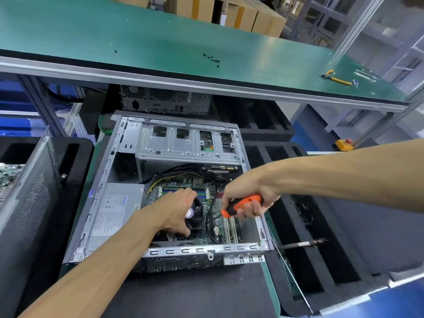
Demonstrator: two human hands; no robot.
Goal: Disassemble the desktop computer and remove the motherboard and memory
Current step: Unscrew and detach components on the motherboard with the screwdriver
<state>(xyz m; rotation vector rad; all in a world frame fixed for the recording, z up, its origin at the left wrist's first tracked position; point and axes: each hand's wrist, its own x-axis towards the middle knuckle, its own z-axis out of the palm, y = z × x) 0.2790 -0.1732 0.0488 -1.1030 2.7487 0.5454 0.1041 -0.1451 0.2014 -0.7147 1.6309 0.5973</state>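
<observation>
Green-matted surface [160, 42] runs across the upper view; loose black screws [212, 59] lie on it at about 12 o'clock, and yellow-handled pliers [337, 79] at 2 o'clock. Below it the open computer case [91, 203] lies on its side at centre, on a dark mat. Inside: drive cage [183, 143] at 12 o'clock, power supply [112, 212] at 9 o'clock, motherboard [218, 226] at 5 o'clock of the case interior, not yet removed. Memory slots [174, 191] sit just past the cooler fan [195, 214]; whether sticks are seated in them I cannot tell. Left hand [176, 210] rests over the fan, fingers curled round its edge, thumb at the near side. Right hand [247, 200] grips an orange-and-black screwdriver [243, 204], handle wrapped in a closed fist, tip end angled down toward the board at 7 o'clock of the hand. Judgement: step in hand is freeing the cooler or board screws. Next move calls for seating the tip squarely in a screw head while the left hand steadies the fan. Screwdriver shaft and tip hard to make out against cables; target screw not visible; left fingertips hidden behind the fan. Second computer [165, 99] sits under the surface at 12 o'clock.
</observation>
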